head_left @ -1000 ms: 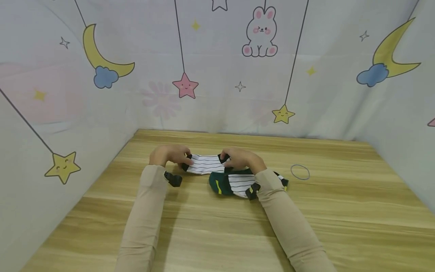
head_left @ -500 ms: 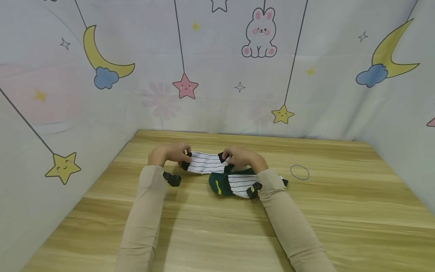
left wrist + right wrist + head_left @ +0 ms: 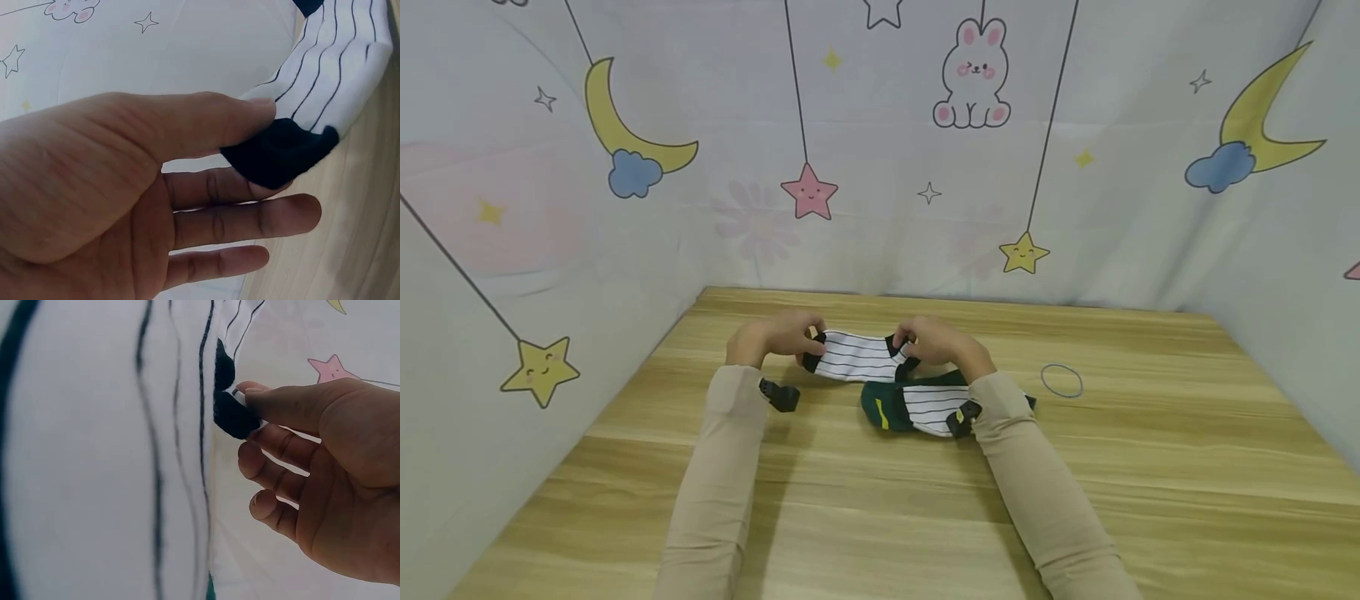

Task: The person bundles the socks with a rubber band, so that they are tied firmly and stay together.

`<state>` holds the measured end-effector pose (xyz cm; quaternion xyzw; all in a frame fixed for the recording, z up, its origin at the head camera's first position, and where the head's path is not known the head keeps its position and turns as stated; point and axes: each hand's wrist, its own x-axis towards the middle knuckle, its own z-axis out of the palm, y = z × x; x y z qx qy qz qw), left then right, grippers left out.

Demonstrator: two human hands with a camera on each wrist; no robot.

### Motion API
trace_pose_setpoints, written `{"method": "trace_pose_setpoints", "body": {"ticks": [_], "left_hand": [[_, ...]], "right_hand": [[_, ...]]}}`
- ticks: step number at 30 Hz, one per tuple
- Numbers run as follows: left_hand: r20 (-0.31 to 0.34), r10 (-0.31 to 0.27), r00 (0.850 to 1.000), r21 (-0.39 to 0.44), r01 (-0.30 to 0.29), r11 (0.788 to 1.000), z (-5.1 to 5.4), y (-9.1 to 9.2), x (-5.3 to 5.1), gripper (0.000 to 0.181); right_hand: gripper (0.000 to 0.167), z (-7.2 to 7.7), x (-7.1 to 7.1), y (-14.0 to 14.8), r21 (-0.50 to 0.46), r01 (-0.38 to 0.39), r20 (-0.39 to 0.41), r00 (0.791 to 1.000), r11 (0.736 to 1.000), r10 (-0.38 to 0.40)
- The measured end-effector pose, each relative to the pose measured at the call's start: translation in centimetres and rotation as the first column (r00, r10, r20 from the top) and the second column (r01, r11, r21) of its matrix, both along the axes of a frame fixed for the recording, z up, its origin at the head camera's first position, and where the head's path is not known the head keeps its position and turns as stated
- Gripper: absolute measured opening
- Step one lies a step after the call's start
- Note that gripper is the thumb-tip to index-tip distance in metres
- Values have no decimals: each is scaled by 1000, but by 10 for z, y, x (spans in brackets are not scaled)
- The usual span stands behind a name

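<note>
A white sock with thin dark stripes and black ends stretches between the two hands. The left hand pinches its black left end; in the left wrist view the thumb and index finger of that hand clasp the dark tip, the other fingers extended. At the other end, the right hand pinches the sock near a black patch; the right wrist view shows that hand's thumb and finger on the dark part. Just in front lies a green and white striped sock, partly covered by the right wrist.
A thin bluish ring lies on the wooden table right of the socks. Patterned fabric walls stand behind and at both sides. A small black device is on each wrist.
The held striped sock has risen slightly and shifted a little to the right with both hands. The green and white sock has stayed in place.
</note>
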<state>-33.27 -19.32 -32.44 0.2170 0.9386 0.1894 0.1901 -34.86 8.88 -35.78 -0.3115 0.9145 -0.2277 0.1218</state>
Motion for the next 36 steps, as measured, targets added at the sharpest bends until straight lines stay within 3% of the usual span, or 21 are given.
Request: {"method": "trace_pose_setpoints", "body": {"ticks": [5,16,26,36], "left_hand": [[-19,-5,1000,11,6,1000,1,1,0,37],[-44,-9,999,55,12,998,4,-1,1,30],[-95,42,995,78,-34,996,4,-4,1,31],[-114,40,993,167,-20,986,6,-2,0,33]], "right_hand": [[16,0,-1,2,-31,-19,-23,1000,999,19],[17,8,1,6,-54,-10,6,1000,999,11],[19,11,1,7,-70,9,3,1000,997,-9],[23,13,1,11,-98,43,-14,999,994,-44]]}}
